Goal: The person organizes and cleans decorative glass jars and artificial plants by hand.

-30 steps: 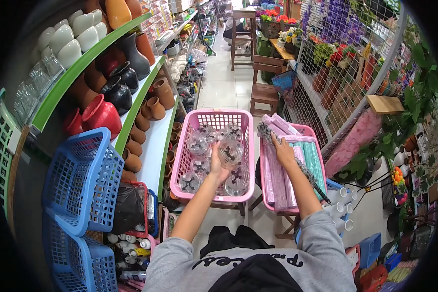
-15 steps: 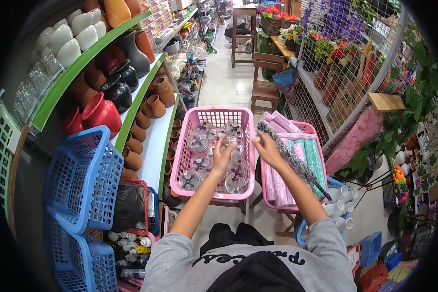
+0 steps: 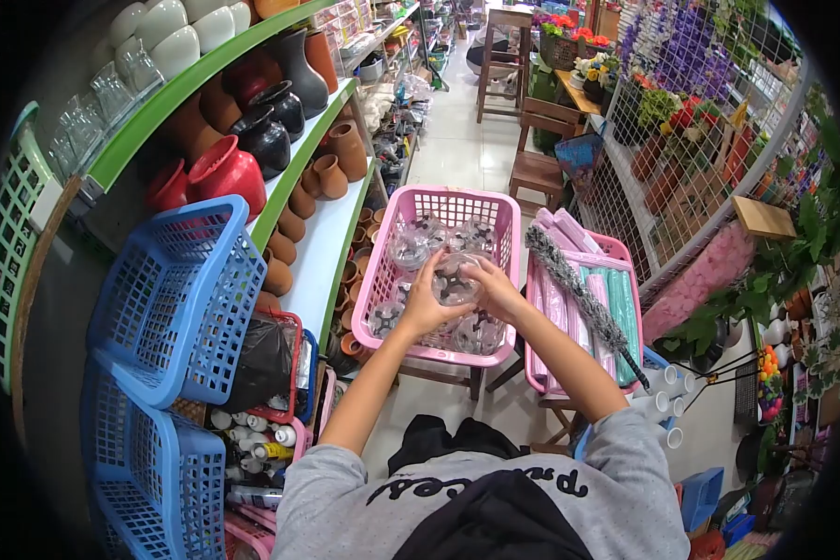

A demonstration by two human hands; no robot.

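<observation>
Between my two hands is a clear round container (image 3: 456, 278) with a dark cross-shaped mark on it, lifted over the pink basket. My left hand (image 3: 424, 304) curves around its left side, and my right hand (image 3: 497, 293) grips it from the right. Several more clear containers of the same look lie in the pink basket (image 3: 371, 264), at the back near the far wall and at the front below my wrists. My forearms cover part of the basket's near rim.
On the right, a second pink basket (image 3: 637, 313) holds pink and green wrapped packs (image 3: 616, 290), with a grey fuzzy duster (image 3: 577, 294) across them. Blue baskets (image 3: 182, 297) are stacked at left beside shelves of vases (image 3: 226, 175). A wooden chair (image 3: 538, 173) stands ahead.
My hands have come together from apart and now hold one clear container. My right hand has moved left, away from the second basket. The whole view has shifted slightly.
</observation>
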